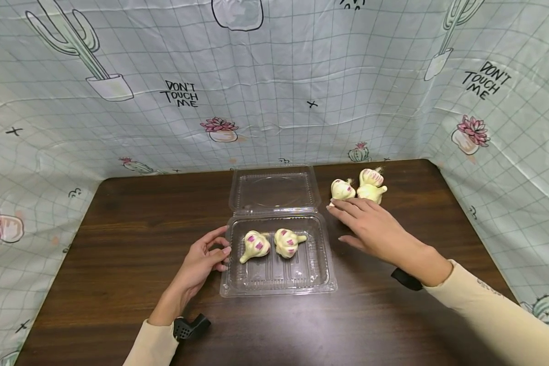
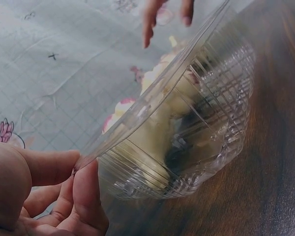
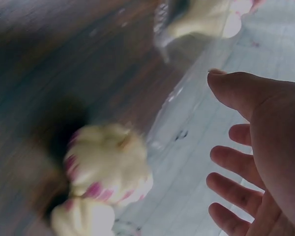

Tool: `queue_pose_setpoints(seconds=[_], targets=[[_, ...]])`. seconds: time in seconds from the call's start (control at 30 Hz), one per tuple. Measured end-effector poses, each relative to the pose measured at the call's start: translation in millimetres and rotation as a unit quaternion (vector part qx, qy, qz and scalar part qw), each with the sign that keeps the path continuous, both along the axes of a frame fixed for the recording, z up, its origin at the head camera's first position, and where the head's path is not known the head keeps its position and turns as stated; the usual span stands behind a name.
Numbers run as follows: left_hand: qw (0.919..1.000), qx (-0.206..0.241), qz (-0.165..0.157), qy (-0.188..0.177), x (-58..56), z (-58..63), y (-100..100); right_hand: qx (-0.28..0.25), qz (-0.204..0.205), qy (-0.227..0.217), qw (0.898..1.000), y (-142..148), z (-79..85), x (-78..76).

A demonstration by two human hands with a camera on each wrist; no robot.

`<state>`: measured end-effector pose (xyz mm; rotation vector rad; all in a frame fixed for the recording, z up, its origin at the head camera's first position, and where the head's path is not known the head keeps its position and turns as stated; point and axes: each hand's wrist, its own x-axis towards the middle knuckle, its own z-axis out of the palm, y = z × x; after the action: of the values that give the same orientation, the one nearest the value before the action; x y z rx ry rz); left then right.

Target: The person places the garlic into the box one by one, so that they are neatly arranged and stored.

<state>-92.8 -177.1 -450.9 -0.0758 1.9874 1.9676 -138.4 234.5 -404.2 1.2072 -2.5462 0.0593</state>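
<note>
— Patterned sheet [image 1: 274, 114] at the back; dark wood table [image 1: 137, 223] below left hand [image 1: 201, 260] and right hand [image 1: 377, 226]. Location of the garlic bulbs [image 1: 256, 245]?

— Two in the clear plastic tray [image 1: 279, 292], between the hands; three loose bulbs [image 1: 342, 189] clustered on the table, just past the right fingertips.

— State of the hands?

— Left: thumb and finger pinching the tray's near rim. Right: fingers apart, loosely extended, nothing in grasp. Contact with the nearest bulb: cannot tell, fingertips overlapping its lower edge in the head view.

— Handling?

— Bulbs: judged light, firm, smooth, perhaps a little slippery and apt to roll. Best taken round the fat middle, not by the thin stem [image 1: 302, 238]. Tray: probably very light, thin, flexible, easily slid; best steadied at the rim.

— Count?

— Bulbs: five visible; any more under the right hand, cannot tell. Tray: one. Lid [image 1: 274, 190]: one, joined to the tray, folded back beyond the left hand. Black wrist devices [image 1: 191, 328]: two, one per wrist.
</note>
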Motion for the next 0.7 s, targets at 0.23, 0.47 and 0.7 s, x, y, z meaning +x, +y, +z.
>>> queue_pose_setpoints(seconds=[0.23, 0.47, 0.7], targets=[[1.0, 0.001, 0.001, 0.001, 0.0, -0.8, 0, -0.015, -0.031, -0.011, 0.999, 25, -9.5, -1.2], [1.0, 0.002, 0.002, 0.001, -0.8, -1.1, 0, -0.011, -0.049, -0.011, 0.999, 41, -23.1, -3.1], [1.0, 0.005, 0.003, 0.001, 0.2, -2.0, 0, -0.012, -0.048, -0.015, 0.999, 47, -28.5, -5.9]])
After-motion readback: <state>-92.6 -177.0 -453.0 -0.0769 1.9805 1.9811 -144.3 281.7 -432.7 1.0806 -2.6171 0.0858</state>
